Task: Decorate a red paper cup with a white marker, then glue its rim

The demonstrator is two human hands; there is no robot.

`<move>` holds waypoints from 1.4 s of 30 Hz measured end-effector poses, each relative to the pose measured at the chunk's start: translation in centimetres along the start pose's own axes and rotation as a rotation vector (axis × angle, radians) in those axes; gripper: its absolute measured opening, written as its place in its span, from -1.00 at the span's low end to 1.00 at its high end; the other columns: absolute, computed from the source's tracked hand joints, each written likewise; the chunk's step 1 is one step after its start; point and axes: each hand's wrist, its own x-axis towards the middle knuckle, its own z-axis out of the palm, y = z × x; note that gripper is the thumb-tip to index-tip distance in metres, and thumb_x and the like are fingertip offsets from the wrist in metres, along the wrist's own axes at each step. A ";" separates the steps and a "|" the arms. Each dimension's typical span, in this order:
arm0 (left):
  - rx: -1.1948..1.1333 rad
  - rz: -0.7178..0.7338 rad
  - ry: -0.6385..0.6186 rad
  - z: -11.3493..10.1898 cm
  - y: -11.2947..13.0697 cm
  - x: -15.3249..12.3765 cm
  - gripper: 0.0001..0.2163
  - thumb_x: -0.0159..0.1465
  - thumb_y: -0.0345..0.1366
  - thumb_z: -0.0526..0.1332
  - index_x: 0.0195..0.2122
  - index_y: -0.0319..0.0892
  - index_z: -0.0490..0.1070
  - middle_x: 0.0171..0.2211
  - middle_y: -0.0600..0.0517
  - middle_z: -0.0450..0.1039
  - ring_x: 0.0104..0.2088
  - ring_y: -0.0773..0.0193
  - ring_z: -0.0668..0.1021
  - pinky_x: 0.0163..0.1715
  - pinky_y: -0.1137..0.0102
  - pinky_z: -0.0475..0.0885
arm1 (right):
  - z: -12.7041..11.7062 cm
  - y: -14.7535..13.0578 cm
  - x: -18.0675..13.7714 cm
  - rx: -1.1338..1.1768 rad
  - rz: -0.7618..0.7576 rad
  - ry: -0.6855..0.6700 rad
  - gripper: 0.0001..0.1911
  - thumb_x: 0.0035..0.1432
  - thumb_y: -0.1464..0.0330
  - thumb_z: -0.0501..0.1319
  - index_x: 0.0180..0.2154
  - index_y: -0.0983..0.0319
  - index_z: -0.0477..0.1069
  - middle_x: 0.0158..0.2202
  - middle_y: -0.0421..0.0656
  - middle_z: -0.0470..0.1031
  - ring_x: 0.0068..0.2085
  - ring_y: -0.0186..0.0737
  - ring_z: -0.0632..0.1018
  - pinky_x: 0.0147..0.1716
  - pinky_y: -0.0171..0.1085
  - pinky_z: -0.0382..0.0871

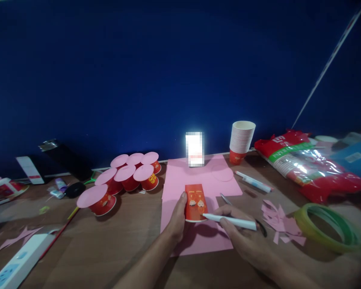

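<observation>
My left hand [177, 218] is closed around the left side of a red paper cup [196, 202] printed with cartoon figures. The cup is upside down, its white rim low, over sheets of pink paper [183, 243]. A white marker pen [234, 221] is in the closed fingers of my right hand [239, 237]. Its tip is at the cup's lower right edge; I cannot tell whether it touches. Beyond my right fingers a thin metal point [225, 198] sticks out, and a dark loop [261, 228] shows behind them, perhaps parts of scissors.
Several upturned red cups topped with pink discs [124, 172] stand left. Behind are a lit phone [195, 149] and a cup stack [241, 140]. Rightward lie another marker [254, 181], pink scraps [281, 220], a tape roll [327, 226] and a cup bag [301, 160]. A power strip [21, 259] lies front left.
</observation>
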 end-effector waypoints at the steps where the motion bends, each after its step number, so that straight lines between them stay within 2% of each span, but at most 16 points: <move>1: -0.001 -0.006 -0.004 0.0 0.0 0.0 -0.58 0.25 -0.01 0.21 -0.07 -0.27 0.45 -0.07 -0.15 0.56 0.02 0.03 0.54 0.12 0.23 0.33 | 0.0 0.0 0.0 0.002 0.005 -0.009 -0.68 0.27 0.18 0.05 -0.27 0.18 0.50 -0.45 -0.21 0.51 -0.42 -0.25 0.51 -0.42 -0.33 0.40; 7: 0.005 -0.036 -0.009 0.3 0.1 -0.2 -0.54 0.25 0.03 0.18 -0.08 -0.31 0.47 -0.14 -0.17 0.59 -0.06 0.00 0.59 0.08 0.20 0.36 | -0.1 -0.2 0.1 0.005 -0.002 -0.005 -0.68 0.28 0.17 0.05 -0.21 0.20 0.50 -0.41 -0.19 0.52 -0.39 -0.24 0.51 -0.34 -0.31 0.44; 12: -0.017 -0.029 -0.007 0.1 0.0 0.0 -0.54 0.24 0.02 0.20 -0.06 -0.30 0.47 -0.13 -0.17 0.59 -0.06 0.02 0.59 0.08 0.22 0.37 | 0.0 0.1 0.1 0.077 0.029 -0.037 -0.67 0.28 0.15 0.05 -0.24 0.18 0.51 -0.39 -0.19 0.54 -0.35 -0.22 0.54 -0.33 -0.32 0.45; 17: -0.001 -0.057 -0.018 0.2 0.1 -0.1 -0.48 0.26 0.06 0.16 0.03 -0.29 0.44 -0.16 -0.16 0.60 -0.11 0.01 0.62 0.05 0.18 0.39 | -0.2 -0.2 0.1 0.004 0.000 -0.005 -0.67 0.28 0.17 0.05 -0.19 0.17 0.53 -0.42 -0.21 0.52 -0.39 -0.24 0.51 -0.35 -0.32 0.44; 21: 0.017 -0.054 -0.004 0.5 0.3 -0.2 -0.48 0.27 0.05 0.14 0.03 -0.31 0.43 -0.17 -0.17 0.60 -0.11 0.01 0.61 0.05 0.20 0.39 | -0.3 -0.3 0.1 0.006 -0.004 -0.015 -0.69 0.29 0.19 0.05 -0.22 0.17 0.52 -0.42 -0.22 0.51 -0.38 -0.26 0.51 -0.37 -0.36 0.41; 24: 0.015 -0.044 -0.004 0.5 0.3 -0.2 -0.50 0.28 0.03 0.13 0.02 -0.31 0.44 -0.15 -0.18 0.60 -0.09 0.02 0.61 0.06 0.21 0.38 | -0.2 -0.1 0.0 0.004 0.001 -0.033 -0.69 0.29 0.19 0.04 -0.28 0.18 0.50 -0.42 -0.22 0.51 -0.39 -0.27 0.50 -0.39 -0.36 0.38; 29: 0.006 -0.055 -0.032 0.4 0.3 -0.2 -0.51 0.29 0.05 0.12 -0.05 -0.32 0.48 -0.16 -0.19 0.59 -0.08 0.01 0.60 0.07 0.20 0.36 | -0.2 -0.3 0.1 -0.055 0.005 0.021 -0.68 0.27 0.18 0.04 -0.27 0.17 0.51 -0.48 -0.23 0.48 -0.47 -0.28 0.45 -0.47 -0.36 0.36; 32: 0.017 -0.050 -0.034 0.4 0.3 -0.2 -0.51 0.30 0.04 0.10 -0.11 -0.34 0.50 -0.19 -0.20 0.60 -0.06 0.00 0.58 0.08 0.21 0.35 | -0.3 -0.5 0.1 -0.039 -0.001 -0.017 -0.68 0.29 0.21 0.03 -0.30 0.17 0.52 -0.45 -0.22 0.50 -0.44 -0.28 0.47 -0.42 -0.36 0.38; 37: 0.015 -0.032 -0.051 0.4 0.1 -0.3 -0.52 0.24 0.08 0.16 -0.16 -0.31 0.51 -0.20 -0.16 0.60 -0.06 0.00 0.58 0.09 0.21 0.33 | -0.2 -0.6 0.1 0.024 -0.045 -0.030 -0.69 0.29 0.21 0.05 -0.20 0.18 0.52 -0.42 -0.21 0.51 -0.38 -0.26 0.50 -0.36 -0.34 0.41; 42: 0.028 -0.038 -0.057 0.5 0.1 -0.3 -0.51 0.27 0.08 0.12 -0.17 -0.32 0.50 -0.23 -0.17 0.60 -0.09 0.01 0.58 0.06 0.21 0.35 | -0.1 -0.6 0.0 0.046 -0.038 -0.055 -0.70 0.28 0.20 0.06 -0.27 0.17 0.52 -0.42 -0.22 0.53 -0.40 -0.26 0.53 -0.38 -0.34 0.41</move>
